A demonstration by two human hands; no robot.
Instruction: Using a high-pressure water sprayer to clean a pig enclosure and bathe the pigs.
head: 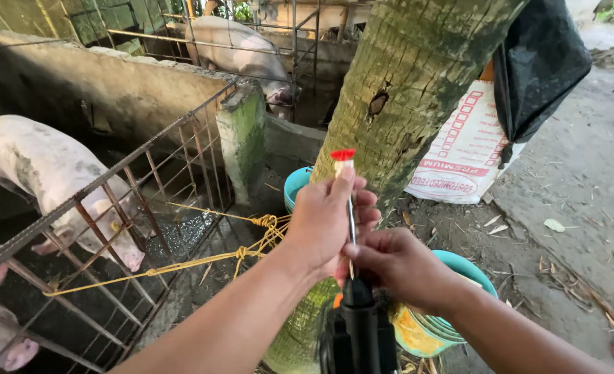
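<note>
My left hand (328,218) is wrapped around the upper part of a thin metal wand (351,221) that ends in a small red nozzle tip (342,155) pointing up. My right hand (397,266) pinches the wand lower down, just above a black handle piece (357,325) that rises from the bottom of the view. Both hands are held in front of a green, mossy palm trunk (411,83).
A rusty metal pen gate (134,208) tied with yellow rope (251,239) stands at left, with pale pigs (50,173) behind it and a concrete wall beyond. Teal buckets (452,305) sit by the trunk. A white feed sack (466,145) and a black bag (536,62) are at right.
</note>
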